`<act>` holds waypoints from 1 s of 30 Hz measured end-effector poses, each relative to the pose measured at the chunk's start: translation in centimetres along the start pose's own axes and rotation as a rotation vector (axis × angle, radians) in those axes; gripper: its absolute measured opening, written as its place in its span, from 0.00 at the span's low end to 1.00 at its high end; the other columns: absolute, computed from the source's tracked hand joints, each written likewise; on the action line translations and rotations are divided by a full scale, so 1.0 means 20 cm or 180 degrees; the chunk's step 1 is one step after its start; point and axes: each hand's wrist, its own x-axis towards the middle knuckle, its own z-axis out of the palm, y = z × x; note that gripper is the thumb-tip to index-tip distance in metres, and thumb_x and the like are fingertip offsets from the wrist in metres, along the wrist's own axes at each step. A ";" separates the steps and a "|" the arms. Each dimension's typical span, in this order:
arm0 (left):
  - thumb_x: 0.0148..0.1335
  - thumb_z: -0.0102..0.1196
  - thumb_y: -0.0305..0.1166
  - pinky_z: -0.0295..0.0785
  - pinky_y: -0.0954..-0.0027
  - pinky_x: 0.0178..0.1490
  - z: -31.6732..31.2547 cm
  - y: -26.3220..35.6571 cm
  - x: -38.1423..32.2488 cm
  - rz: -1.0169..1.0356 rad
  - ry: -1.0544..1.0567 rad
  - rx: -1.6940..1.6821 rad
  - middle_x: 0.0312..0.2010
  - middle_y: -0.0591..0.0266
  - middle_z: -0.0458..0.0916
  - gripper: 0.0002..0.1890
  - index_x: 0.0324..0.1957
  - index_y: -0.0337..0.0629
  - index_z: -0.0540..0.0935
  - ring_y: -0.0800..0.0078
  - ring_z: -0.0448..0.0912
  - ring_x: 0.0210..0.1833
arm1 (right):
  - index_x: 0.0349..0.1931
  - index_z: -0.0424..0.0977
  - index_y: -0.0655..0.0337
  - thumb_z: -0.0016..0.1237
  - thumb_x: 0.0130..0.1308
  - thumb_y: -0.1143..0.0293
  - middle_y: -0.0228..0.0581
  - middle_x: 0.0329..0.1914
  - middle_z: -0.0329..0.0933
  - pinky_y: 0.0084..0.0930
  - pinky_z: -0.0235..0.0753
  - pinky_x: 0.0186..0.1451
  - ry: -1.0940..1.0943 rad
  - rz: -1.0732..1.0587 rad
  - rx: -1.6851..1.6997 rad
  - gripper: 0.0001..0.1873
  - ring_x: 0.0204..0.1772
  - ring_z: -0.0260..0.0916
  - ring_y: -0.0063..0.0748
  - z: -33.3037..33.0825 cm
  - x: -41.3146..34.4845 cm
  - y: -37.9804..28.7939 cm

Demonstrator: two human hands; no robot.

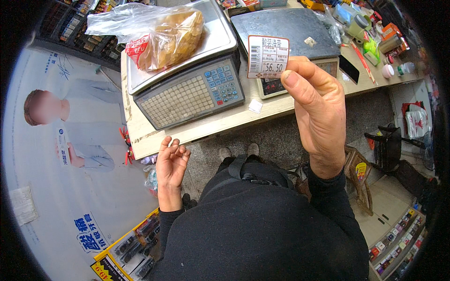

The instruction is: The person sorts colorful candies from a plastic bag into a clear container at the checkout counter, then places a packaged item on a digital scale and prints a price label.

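Note:
Between the thumb and forefinger of my right hand (316, 102) is a printed price label (268, 57) with a red-brown border, a barcode and writing. Empty, with its fingers loosely curled and apart, my left hand (172, 162) hovers by the counter's front edge. A label-printing scale (190, 96) with a wide grid of keys stands on the pale wooden counter (207, 130). On its steel pan lies a clear plastic bag (172, 38) of yellow-brown pieces, with red printing at one corner. A small white slip (255, 106) rests on the wood beside the scale.
Behind my right hand is a second scale (281, 28) with a dark flat pan. A black phone (348, 69), a red pencil-like stick (362, 61), jars and packets crowd the counter's right end. A large poster (52, 158) covers the left side. A wooden chair (360, 179) stands at right.

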 end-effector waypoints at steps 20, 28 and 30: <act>0.71 0.57 0.37 0.55 0.44 0.74 0.52 1.12 0.96 0.2016 -0.0760 0.4055 0.78 0.42 0.49 0.38 0.78 0.52 0.54 0.55 0.54 0.79 | 0.44 0.82 0.67 0.60 0.67 0.73 0.29 0.38 0.81 0.14 0.70 0.47 0.0824 -0.0176 -0.0092 0.08 0.40 0.72 0.14 0.01 -0.13 0.00; 0.62 0.65 0.52 0.73 0.59 0.59 1.08 1.14 1.26 0.2030 -0.1393 0.3567 0.60 0.51 0.73 0.40 0.66 0.33 0.69 0.62 0.75 0.58 | 0.44 0.83 0.66 0.60 0.66 0.74 0.27 0.38 0.80 0.15 0.70 0.48 0.2011 -0.0579 -0.0501 0.08 0.42 0.72 0.14 -0.04 -0.39 -0.01; 0.63 0.64 0.46 0.74 0.62 0.54 1.12 1.15 1.44 0.2205 -0.1277 0.3242 0.49 0.53 0.81 0.30 0.57 0.30 0.79 0.64 0.78 0.49 | 0.43 0.83 0.66 0.60 0.67 0.73 0.26 0.38 0.78 0.14 0.68 0.46 0.2204 -0.0672 -0.0506 0.08 0.41 0.70 0.13 -0.03 -0.46 -0.02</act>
